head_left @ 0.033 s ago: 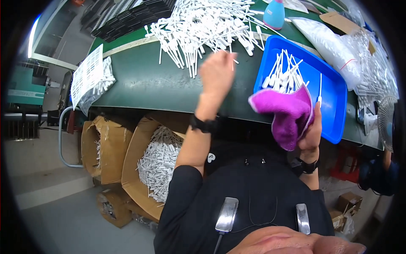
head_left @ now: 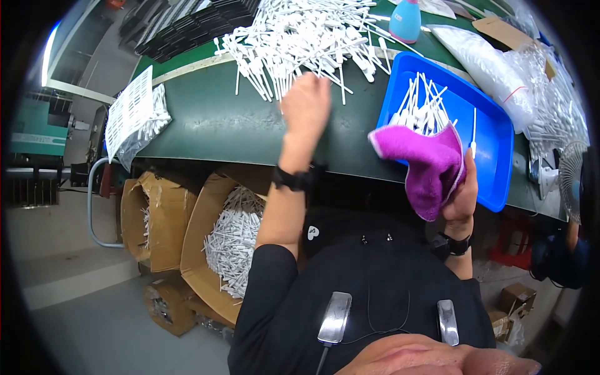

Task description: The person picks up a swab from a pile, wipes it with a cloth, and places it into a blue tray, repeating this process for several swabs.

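A heap of white foam-tipped swabs (head_left: 312, 31) lies on the far part of the green worktable. My left hand (head_left: 306, 106) is over the heap's near edge, its fingers curled down among the sticks; whatever they grip is hidden. Closed around a purple cloth (head_left: 431, 156), my right hand (head_left: 461, 199) is at the near side of a blue tray (head_left: 497, 169). Several swabs (head_left: 422, 115) sit in that tray, partly covered by the cloth. One single swab (head_left: 473, 134) stands apart, its tip close to my right thumb; I cannot tell whether they touch.
Black stacked trays (head_left: 194, 28) are at the far left, a blue bottle (head_left: 405, 22) behind the tray. A bag of swabs (head_left: 150, 119) lies on the table's left end. Plastic bags (head_left: 484, 69) are at the right. Below, a cardboard box (head_left: 194, 256) holds many swabs.
My left hand has moved a little to the left along the heap's near edge, uncovering a swab stick on its right. My right hand and the cloth have barely moved.
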`<action>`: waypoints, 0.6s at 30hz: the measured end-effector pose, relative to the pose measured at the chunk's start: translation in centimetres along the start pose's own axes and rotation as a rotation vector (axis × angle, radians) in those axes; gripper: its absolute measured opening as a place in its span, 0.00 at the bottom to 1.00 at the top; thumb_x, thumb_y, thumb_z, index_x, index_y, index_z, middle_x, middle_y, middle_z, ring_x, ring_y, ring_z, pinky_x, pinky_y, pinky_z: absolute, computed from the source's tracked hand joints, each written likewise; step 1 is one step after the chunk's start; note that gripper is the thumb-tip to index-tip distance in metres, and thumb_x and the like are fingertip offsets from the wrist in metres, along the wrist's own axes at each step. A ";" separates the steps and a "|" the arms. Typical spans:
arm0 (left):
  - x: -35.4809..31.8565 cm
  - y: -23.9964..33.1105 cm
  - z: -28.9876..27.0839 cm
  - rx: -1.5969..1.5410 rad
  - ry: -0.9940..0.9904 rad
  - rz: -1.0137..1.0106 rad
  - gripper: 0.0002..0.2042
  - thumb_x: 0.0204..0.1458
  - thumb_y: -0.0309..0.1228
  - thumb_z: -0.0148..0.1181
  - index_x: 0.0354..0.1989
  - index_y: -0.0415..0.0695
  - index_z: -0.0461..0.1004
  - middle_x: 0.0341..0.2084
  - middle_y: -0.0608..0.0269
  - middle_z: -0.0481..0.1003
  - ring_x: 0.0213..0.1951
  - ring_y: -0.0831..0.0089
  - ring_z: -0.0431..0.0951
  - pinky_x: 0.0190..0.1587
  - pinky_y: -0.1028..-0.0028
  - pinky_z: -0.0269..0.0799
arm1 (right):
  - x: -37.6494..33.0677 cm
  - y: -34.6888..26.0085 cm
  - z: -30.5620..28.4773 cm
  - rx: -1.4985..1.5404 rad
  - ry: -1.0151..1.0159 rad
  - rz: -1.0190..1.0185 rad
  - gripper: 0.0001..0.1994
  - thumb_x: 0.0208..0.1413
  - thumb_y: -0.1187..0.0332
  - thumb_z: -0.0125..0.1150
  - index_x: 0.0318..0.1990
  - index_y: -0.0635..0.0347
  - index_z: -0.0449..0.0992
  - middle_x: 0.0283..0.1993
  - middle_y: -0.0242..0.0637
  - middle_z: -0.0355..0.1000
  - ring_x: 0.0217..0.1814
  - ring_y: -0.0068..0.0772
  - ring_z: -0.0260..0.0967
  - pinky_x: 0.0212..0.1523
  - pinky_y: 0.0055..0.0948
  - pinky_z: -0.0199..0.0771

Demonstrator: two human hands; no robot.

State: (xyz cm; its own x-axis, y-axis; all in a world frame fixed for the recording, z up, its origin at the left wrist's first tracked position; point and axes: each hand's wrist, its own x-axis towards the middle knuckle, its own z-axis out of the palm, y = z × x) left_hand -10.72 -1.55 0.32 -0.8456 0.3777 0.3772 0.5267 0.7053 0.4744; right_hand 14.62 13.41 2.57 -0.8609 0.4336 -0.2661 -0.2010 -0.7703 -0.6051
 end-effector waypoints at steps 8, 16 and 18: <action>1.8 -8.4 0.5 0.305 -0.150 -0.008 0.13 0.48 0.39 0.61 0.30 0.40 0.73 0.26 0.52 0.76 0.32 0.51 0.77 0.35 0.57 0.71 | 2.7 1.0 0.9 0.067 -0.062 0.015 0.26 0.65 0.54 0.40 0.62 0.64 0.57 0.57 0.47 0.66 0.57 0.42 0.67 0.59 0.39 0.66; -4.2 -7.3 -4.0 0.154 -0.177 -0.184 0.14 0.50 0.41 0.59 0.30 0.41 0.75 0.26 0.57 0.77 0.30 0.54 0.77 0.34 0.59 0.70 | 3.5 0.4 0.6 0.100 -0.197 0.037 0.26 0.66 0.53 0.36 0.62 0.63 0.57 0.58 0.47 0.65 0.58 0.41 0.66 0.60 0.40 0.66; -4.6 -7.8 -4.7 0.069 -0.119 -0.216 0.12 0.49 0.38 0.61 0.32 0.40 0.76 0.26 0.56 0.77 0.26 0.57 0.77 0.32 0.61 0.70 | 3.7 0.4 0.8 0.109 -0.264 0.052 0.26 0.66 0.53 0.36 0.63 0.63 0.57 0.59 0.47 0.65 0.58 0.41 0.66 0.60 0.40 0.66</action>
State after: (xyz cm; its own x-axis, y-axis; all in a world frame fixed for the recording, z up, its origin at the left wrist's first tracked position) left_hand -10.57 -11.61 -1.38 -0.9444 0.2783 0.1749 0.3285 0.8152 0.4769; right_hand 11.04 14.32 1.92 -0.9604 0.2665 -0.0811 -0.1903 -0.8402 -0.5077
